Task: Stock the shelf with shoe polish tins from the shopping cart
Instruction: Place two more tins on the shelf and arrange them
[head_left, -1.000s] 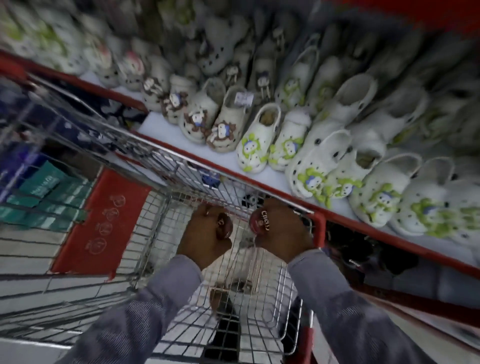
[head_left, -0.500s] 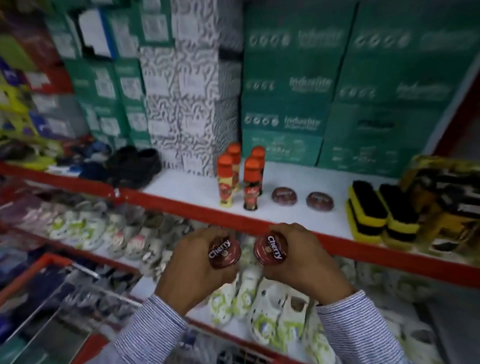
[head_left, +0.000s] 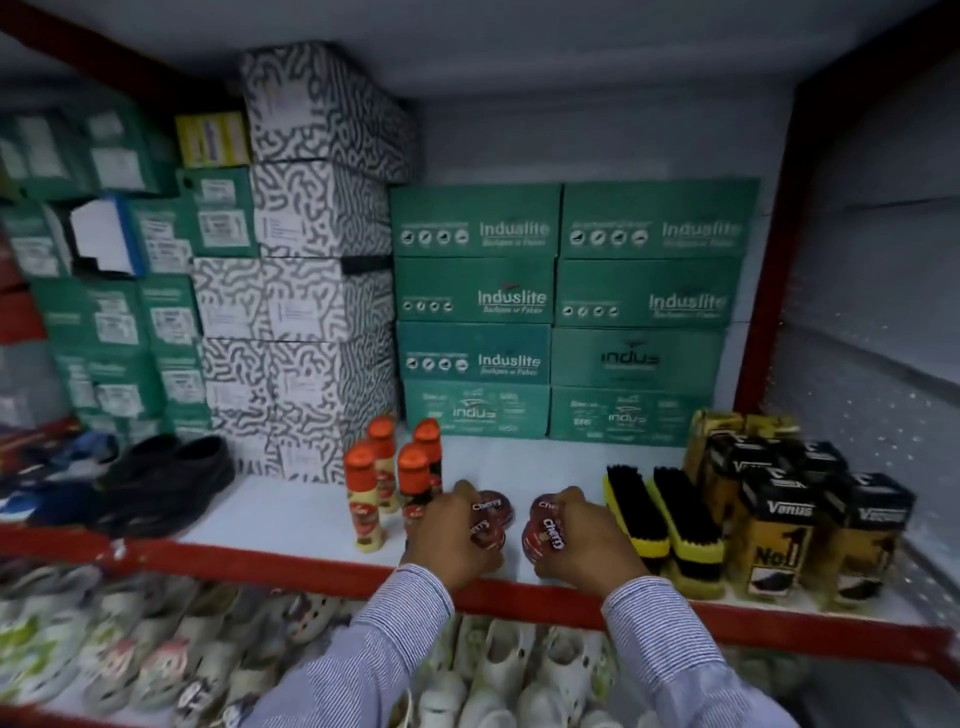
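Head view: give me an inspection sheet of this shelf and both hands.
Surface: white shelf with a red front edge, bare patch at left of centre.
Job's things: two tins already on the shelf, rear left tin and rear right tin; left-hand tin and right-hand tin being set down in front of them.
Clutter: four polish bottles, two brushes, black and yellow boxes, black shoes, stacked shoe boxes.
Grips: left hand and right hand each closed on a tin.
Cables: nothing seen.
Surroundings: white clogs on the shelf below; cart not in view.
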